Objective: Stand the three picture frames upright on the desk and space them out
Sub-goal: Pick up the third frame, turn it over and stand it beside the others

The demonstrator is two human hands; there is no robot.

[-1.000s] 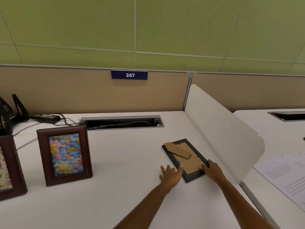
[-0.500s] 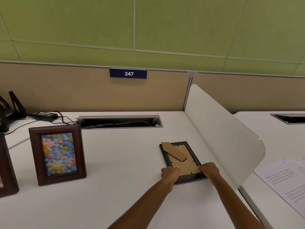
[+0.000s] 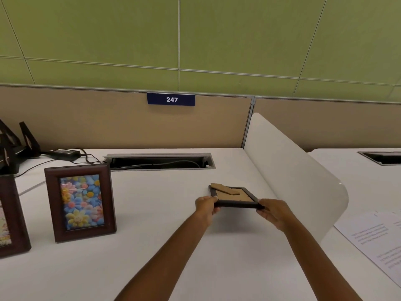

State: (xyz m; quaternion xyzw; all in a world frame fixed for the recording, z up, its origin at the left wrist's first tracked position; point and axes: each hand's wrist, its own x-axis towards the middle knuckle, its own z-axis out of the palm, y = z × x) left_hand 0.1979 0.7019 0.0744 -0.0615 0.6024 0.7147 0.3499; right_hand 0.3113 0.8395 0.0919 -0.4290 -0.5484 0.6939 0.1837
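- A second ago the dark, thin-edged picture frame (image 3: 235,197) lay flat and face down on the white desk (image 3: 165,213) with both hands only reaching its near end; now its near edge is pinched and lifted, so the frame rides almost edge-on to the camera.
- The left hand (image 3: 206,208) closes its fingers on the near-left corner; the right hand (image 3: 272,212) grips the near-right corner, fingers curled under the rail.
- The brown cardboard backing and its fold-out easel leg (image 3: 225,189) face up, so the picture side points down at the desk.
- The frame's long axis runs away from the person, beyond the fingers, just beside the white curved divider panel (image 3: 293,170). Both hands sit equally near; the likely next move is to tip the far end up and swing out the leg.
- Well apart to the left, a reddish-brown wooden frame with a flower picture (image 3: 80,202) already stands upright; a second brown frame (image 3: 10,216), cut off by the picture's edge, stands beyond it.
- By this reckoning, two frames are done and one remains.
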